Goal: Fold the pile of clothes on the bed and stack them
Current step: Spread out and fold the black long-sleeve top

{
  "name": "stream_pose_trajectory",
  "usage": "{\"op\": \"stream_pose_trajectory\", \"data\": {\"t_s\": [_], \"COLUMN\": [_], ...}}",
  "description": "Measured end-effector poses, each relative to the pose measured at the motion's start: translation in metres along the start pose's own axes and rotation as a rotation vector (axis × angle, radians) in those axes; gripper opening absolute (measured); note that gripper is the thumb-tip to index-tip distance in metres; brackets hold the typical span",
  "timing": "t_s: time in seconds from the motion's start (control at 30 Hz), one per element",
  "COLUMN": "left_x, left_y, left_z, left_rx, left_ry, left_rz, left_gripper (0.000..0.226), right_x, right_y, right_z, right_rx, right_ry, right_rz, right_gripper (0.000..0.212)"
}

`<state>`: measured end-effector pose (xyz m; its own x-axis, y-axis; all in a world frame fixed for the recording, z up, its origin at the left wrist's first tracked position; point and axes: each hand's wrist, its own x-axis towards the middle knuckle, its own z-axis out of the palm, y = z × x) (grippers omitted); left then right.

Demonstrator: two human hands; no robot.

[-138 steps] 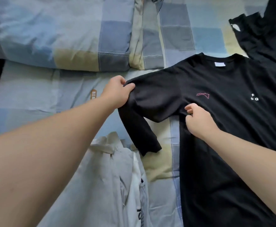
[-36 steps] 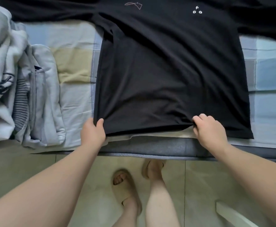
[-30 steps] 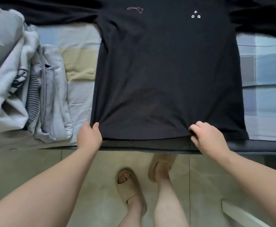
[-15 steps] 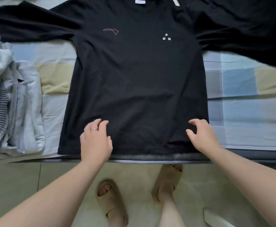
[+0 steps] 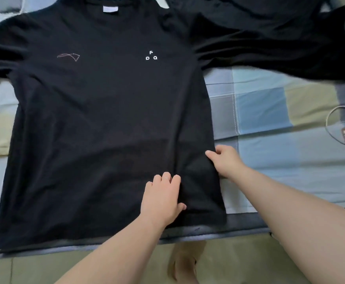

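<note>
A black long-sleeved shirt point(image 5: 106, 119) lies spread flat and front up on the bed, its hem along the near edge of the mattress. My left hand point(image 5: 161, 198) presses palm-down on the lower right part of the shirt, fingers nearly straight, a ring on one finger. My right hand point(image 5: 226, 160) is at the shirt's right side edge, thumb on top of the fabric and fingers curled at the edge, pinching it. The shirt's right sleeve point(image 5: 249, 50) stretches toward the far right.
Another black garment point(image 5: 280, 15) lies bunched at the far right, touching the sleeve. A white cable point(image 5: 331, 128) curls on the checked blue and beige sheet point(image 5: 270, 111) at the right. The dark mattress edge point(image 5: 241, 224) borders the floor, where a sandalled foot point(image 5: 185, 263) stands.
Both hands let go of the hem. My left hand slid right across the lower shirt and my right hand moved up to the right side edge. The view shifted right, so the grey clothes pile left the frame.
</note>
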<state>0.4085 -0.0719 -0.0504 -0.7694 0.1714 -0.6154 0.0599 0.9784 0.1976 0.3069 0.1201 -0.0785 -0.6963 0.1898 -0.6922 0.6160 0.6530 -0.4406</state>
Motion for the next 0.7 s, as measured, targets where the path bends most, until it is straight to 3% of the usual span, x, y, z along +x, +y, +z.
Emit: {"op": "stream_pose_trajectory", "data": {"t_s": [0.17,0.27,0.37,0.7], "left_x": [0.008,0.009,0.009,0.047], "left_y": [0.016,0.018,0.017,0.023], "left_z": [-0.011,-0.022,-0.041,-0.137], "left_rx": [0.084,0.036,-0.029,-0.074], "left_ry": [-0.108,-0.224,-0.273,-0.084], "left_rz": [0.012,0.045,0.063,0.102], "left_gripper": [0.029,0.032,0.036,0.056], "right_x": [0.002,-0.008,-0.021,-0.034], "right_y": [0.023,0.016,0.001,-0.031], "right_z": [-0.021,-0.038,-0.069,-0.183], "right_rx": [0.022,0.17,0.244,0.289], "right_ry": [-0.038,-0.153,-0.127,0.031], "right_rz": [0.176,0.198,0.188,0.256], "right_gripper": [0.034,0.022,0.014,0.024]}}
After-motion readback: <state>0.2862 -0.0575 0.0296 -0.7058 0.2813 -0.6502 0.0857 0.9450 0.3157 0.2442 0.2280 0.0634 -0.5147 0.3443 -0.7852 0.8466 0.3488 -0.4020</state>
